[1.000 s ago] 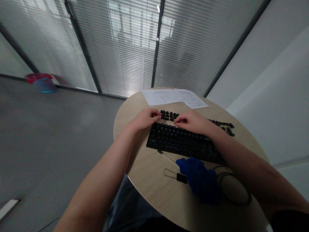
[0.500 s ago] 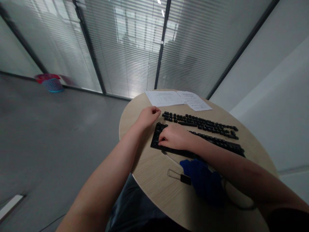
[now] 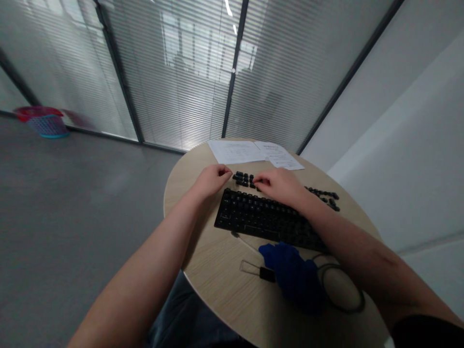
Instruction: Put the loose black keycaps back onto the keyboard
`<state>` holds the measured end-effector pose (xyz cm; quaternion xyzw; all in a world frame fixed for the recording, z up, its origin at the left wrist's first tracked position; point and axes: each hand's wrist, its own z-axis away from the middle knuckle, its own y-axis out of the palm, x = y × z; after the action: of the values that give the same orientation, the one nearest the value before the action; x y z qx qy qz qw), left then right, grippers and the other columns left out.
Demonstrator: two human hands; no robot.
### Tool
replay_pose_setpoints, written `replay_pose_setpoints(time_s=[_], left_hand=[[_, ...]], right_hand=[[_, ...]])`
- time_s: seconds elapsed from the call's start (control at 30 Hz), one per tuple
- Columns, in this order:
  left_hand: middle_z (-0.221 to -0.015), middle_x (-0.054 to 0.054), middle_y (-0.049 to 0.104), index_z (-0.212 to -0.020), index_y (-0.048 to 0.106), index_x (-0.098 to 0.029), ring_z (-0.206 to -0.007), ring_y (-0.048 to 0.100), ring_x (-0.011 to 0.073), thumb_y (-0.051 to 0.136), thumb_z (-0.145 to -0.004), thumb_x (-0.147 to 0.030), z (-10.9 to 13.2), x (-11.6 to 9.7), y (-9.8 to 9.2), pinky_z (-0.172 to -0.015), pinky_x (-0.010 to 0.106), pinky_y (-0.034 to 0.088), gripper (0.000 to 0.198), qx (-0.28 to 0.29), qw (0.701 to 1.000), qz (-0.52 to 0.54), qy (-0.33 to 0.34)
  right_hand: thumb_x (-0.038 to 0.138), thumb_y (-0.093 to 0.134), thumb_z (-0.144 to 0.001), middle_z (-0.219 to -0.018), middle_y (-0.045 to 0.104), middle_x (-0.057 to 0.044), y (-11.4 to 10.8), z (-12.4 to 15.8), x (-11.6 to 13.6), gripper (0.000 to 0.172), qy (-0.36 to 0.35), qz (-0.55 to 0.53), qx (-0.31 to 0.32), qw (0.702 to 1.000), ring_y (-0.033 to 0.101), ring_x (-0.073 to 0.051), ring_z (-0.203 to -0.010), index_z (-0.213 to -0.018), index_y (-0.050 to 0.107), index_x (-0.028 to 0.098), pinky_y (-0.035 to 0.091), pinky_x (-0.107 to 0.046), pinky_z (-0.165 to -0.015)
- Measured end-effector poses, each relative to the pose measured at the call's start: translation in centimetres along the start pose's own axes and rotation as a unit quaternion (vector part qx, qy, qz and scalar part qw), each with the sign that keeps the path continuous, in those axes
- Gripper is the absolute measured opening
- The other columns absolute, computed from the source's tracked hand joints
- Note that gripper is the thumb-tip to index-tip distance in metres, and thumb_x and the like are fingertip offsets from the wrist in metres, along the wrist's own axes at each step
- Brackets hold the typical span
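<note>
A black keyboard [image 3: 253, 212] lies on the round wooden table, its right end beneath my right forearm. Behind it, loose black keycaps [image 3: 243, 179] are laid out in rows, partly covered by my right hand. My right hand [image 3: 279, 186] is over these keycaps, thumb and fingers closed at one of them; whether it is gripped is too small to tell. My left hand [image 3: 213, 179] rests at the left end of the rows, fingertips pinched together. Anything between those fingertips is hidden.
Nearer me lie a wire keycap puller [image 3: 259, 271], a blue cloth [image 3: 293, 275], a brush-like tool [image 3: 241, 239] and a dark cable [image 3: 342, 309]. Printed papers [image 3: 235, 152] lie at the table's far edge. A red and blue basket [image 3: 47, 123] stands on the floor, left.
My right hand has moved from the keyboard's left end up to the loose keycaps behind it. My left hand keeps its place beside the rows. The camera view has shifted slightly.
</note>
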<state>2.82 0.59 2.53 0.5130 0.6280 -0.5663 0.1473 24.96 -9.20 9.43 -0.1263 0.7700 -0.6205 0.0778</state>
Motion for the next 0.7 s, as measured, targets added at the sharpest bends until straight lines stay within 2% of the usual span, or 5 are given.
replay_pose_setpoints(time_s=[0.1,0.2,0.27,0.4,0.7], left_hand=[[-0.09,0.008,0.076,-0.087,0.072,-0.021,-0.085,0.066,0.0232,0.057,-0.088,-0.036,0.0,0.0,0.1,-0.08,0.039,0.048,0.021,0.029,0.999,0.013,0.027],[-0.088,0.008,0.075,-0.089,0.072,-0.021,-0.081,0.064,0.0228,0.057,-0.088,-0.037,0.0,-0.1,0.2,-0.078,0.039,0.047,0.023,0.043,0.998,0.0,0.04],[-0.085,0.007,0.074,-0.09,0.073,-0.021,-0.078,0.063,0.0224,0.056,-0.087,-0.038,0.0,-0.2,0.3,-0.075,0.038,0.046,0.024,0.055,0.998,-0.014,0.038],[-0.085,0.007,0.075,-0.091,0.073,-0.022,-0.076,0.063,0.0222,0.056,-0.088,-0.04,-0.1,-0.1,0.3,-0.073,0.038,0.045,0.025,0.064,0.997,-0.017,0.04],[-0.084,0.006,0.074,-0.091,0.074,-0.022,-0.076,0.062,0.0211,0.057,-0.088,-0.039,0.0,-0.3,0.4,-0.072,0.037,0.045,0.025,0.074,0.996,-0.021,0.039]], right_hand=[[0.033,0.063,-0.092,-0.088,0.077,-0.006,0.0,-1.7,-5.7,0.025,0.095,0.008,-0.022,0.995,0.067,-0.021,-0.079,-0.106,0.081,0.024,0.045,-0.032,-0.069],[0.027,0.066,-0.088,-0.095,0.079,-0.006,1.2,-3.2,-10.6,0.021,0.147,0.024,0.028,0.988,0.069,-0.021,-0.086,-0.102,0.082,0.022,0.047,-0.03,-0.073],[0.026,0.068,-0.087,-0.101,0.079,-0.006,2.1,-4.0,-12.5,0.021,0.152,0.036,0.059,0.986,0.07,-0.021,-0.093,-0.102,0.082,0.022,0.048,-0.03,-0.078],[0.027,0.072,-0.084,-0.108,0.079,-0.007,3.4,-5.3,-13.6,0.023,0.141,0.043,0.083,0.986,0.07,-0.023,-0.099,-0.104,0.082,0.023,0.049,-0.03,-0.082],[0.021,0.072,-0.081,-0.099,0.08,-0.006,5.0,-6.8,-14.3,0.021,0.108,-0.005,0.131,0.986,0.071,-0.02,-0.091,-0.099,0.082,0.022,0.05,-0.029,-0.078]])
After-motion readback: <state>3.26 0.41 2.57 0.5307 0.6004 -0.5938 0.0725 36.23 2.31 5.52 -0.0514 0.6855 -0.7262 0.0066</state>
